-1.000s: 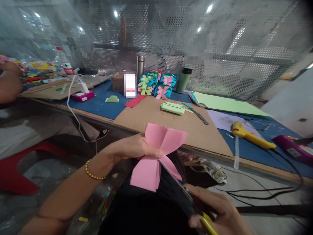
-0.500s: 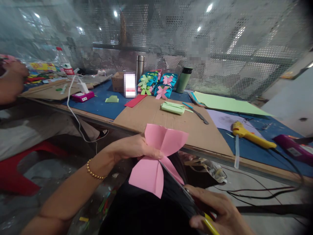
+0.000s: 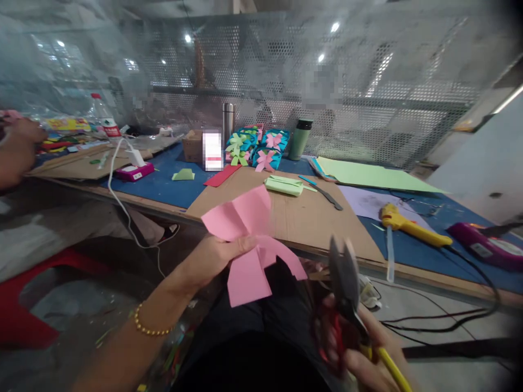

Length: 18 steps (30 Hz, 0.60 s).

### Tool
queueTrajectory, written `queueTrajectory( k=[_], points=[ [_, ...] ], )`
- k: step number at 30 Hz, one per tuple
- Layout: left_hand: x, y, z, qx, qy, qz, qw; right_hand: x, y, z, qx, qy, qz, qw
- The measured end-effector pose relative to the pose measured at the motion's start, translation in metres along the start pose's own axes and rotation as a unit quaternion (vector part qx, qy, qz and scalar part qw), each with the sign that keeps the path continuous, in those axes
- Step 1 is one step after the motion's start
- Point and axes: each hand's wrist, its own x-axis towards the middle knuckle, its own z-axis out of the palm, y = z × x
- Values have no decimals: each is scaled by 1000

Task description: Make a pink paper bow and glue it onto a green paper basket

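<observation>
My left hand (image 3: 216,257) is closed on a folded pink paper (image 3: 249,245), pinched at its middle so it fans out like a bow above my lap. A gold bead bracelet circles that wrist. My right hand (image 3: 368,356) grips a pair of scissors (image 3: 345,288) by red and yellow handles. The grey blades point up, slightly apart, to the right of the paper and clear of it.
A cardboard sheet (image 3: 310,218) lies on the blue table. On it are folded green paper (image 3: 285,185) and a knife (image 3: 327,193). Finished paper flowers (image 3: 255,148), a green flask (image 3: 299,139), a yellow glue gun (image 3: 404,224) and cables lie around. Another person's hand (image 3: 16,149) works at far left.
The scissors came out of the pink paper and swung up to the right, blades now pointing up. My left hand raised and tilted the paper. The view shifted slightly.
</observation>
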Motion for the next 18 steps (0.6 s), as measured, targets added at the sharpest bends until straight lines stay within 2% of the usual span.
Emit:
queueTrajectory(
  k=[1, 3, 7, 9, 12, 18],
  points=[
    [-2, -5, 3, -9, 10, 3, 1000, 4, 4, 10, 64, 3, -2, 998],
    [-6, -15, 10, -28, 13, 19, 999, 16, 11, 30, 124, 10, -17, 992],
    [-15, -25, 25, -66, -17, 8, 998, 36, 17, 56, 139, 91, -63, 984],
    [-16, -26, 29, -56, -41, -14, 998, 38, 14, 63, 140, 122, -61, 981],
    [-17, -27, 30, -21, -72, -23, 997, 33, 4, 69, 147, 176, -24, 973],
    [-19, -31, 38, 47, -42, 20, 998, 27, -7, 70, 125, 231, -44, 964]
  ],
)
